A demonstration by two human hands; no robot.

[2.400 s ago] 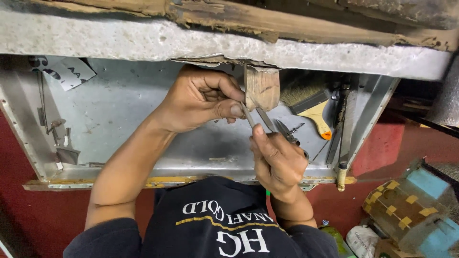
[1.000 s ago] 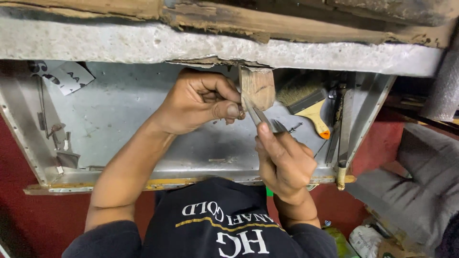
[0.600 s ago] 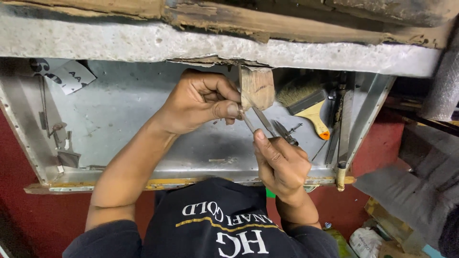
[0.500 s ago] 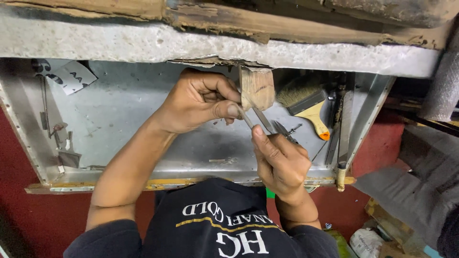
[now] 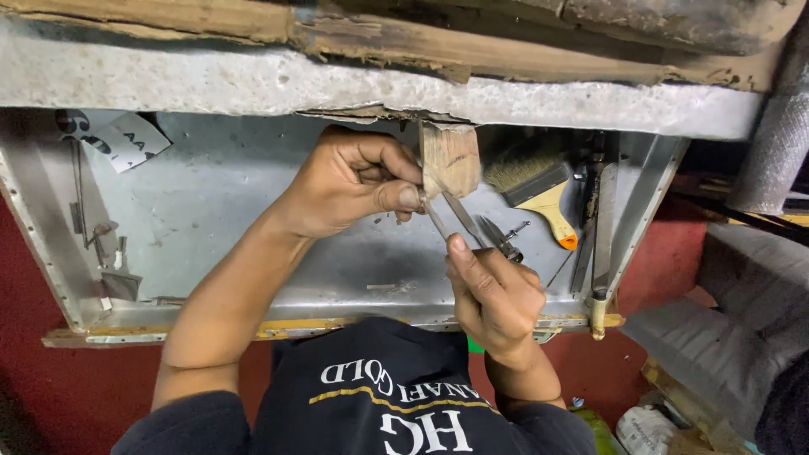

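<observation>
left hand (image 5: 350, 181) pinches small piece on wood peg (image 5: 451, 156) | right hand (image 5: 497, 295) grips file (image 5: 451, 215), filing underway, unfinished | brush (image 5: 539, 185) idle at drawer (image 5: 253, 219) right edge

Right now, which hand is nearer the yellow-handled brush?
Right. The right hand sits just below the brush; the left hand is off to its left, beyond the wooden block.

Left hand (image 5: 350, 181) raised, fingers curled, thumb and forefinger pinched tight at the tips. Right hand (image 5: 497, 295) lower, just beside it, fist closed, forefinger stretched upward. Both forearms bare, wrists bent.
</observation>
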